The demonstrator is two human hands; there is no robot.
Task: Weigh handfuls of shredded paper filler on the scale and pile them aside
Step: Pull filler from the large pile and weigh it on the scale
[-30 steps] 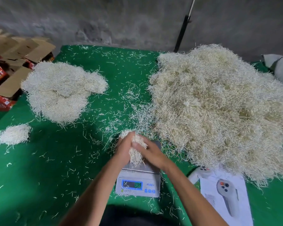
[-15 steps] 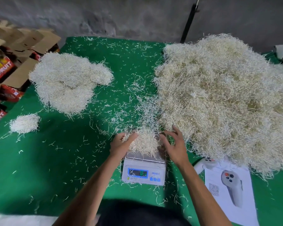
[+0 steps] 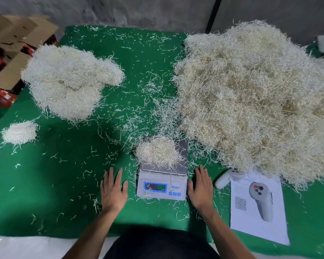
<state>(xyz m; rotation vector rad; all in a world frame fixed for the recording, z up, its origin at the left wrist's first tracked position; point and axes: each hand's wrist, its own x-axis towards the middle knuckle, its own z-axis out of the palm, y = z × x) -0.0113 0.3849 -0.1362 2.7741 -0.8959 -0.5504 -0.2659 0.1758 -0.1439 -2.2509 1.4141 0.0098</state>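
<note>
Reading the display demands that the handful of shredded paper sit untouched on the scale, so rest the left hand and right hand flat, fingers extended and empty, on the green table beside it.

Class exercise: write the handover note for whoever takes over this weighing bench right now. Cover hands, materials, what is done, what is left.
Left hand and right hand: open, flat on the green table, either side of the scale.
A handful lies on the scale pan; display lit, digits unclear.
Done: weighed pile far left, small clump nearer.
Left: move this handful aside, then continue from the big unweighed heap on the right.
</note>
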